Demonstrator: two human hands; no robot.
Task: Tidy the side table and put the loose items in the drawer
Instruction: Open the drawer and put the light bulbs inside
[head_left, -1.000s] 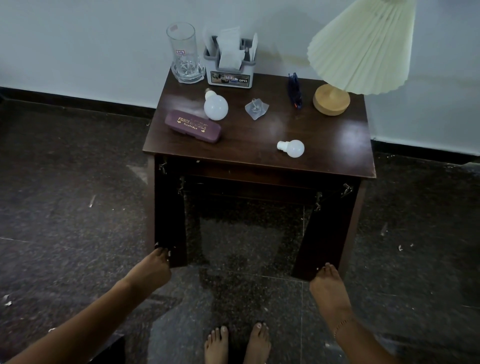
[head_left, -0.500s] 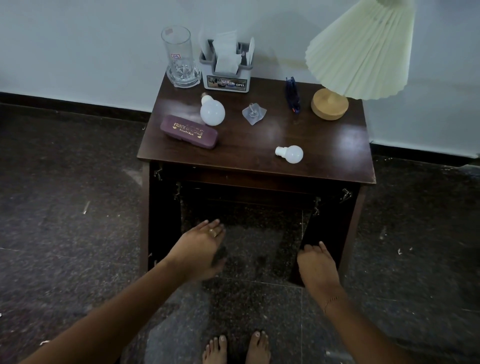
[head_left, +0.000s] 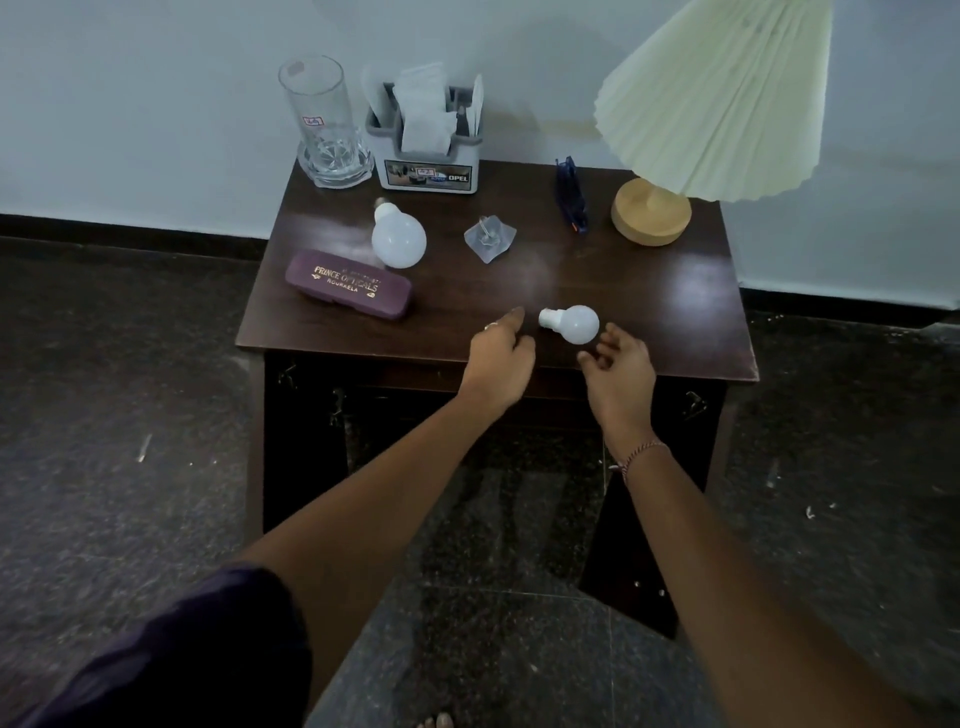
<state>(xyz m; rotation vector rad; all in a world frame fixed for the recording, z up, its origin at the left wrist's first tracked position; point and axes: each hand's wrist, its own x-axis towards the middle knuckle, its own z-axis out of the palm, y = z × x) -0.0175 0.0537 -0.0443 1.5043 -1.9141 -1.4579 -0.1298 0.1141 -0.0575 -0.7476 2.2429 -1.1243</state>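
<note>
A dark wooden side table (head_left: 649, 301) stands against the wall. A small white bulb (head_left: 574, 323) lies near its front edge. My left hand (head_left: 501, 358) hovers just left of that bulb, fingers apart, holding nothing. My right hand (head_left: 618, 366) is just right of the bulb, fingers curled and apart, not touching it. Farther back lie a larger white bulb (head_left: 397, 239), a maroon spectacle case (head_left: 349, 283), a small clear plastic piece (head_left: 488, 238) and a blue clip-like item (head_left: 570, 195). The drawer front under the tabletop is dark and mostly hidden by my arms.
A tall drinking glass (head_left: 327, 124) and a grey holder with papers (head_left: 426, 140) stand at the back left. A lamp with a wooden base (head_left: 650, 213) and pleated shade (head_left: 717, 93) fills the back right. Dark stone floor surrounds the table.
Both hands rose from beside the table legs near the floor to the tabletop's front edge, either side of the small bulb. The camera moved closer to the table.
</note>
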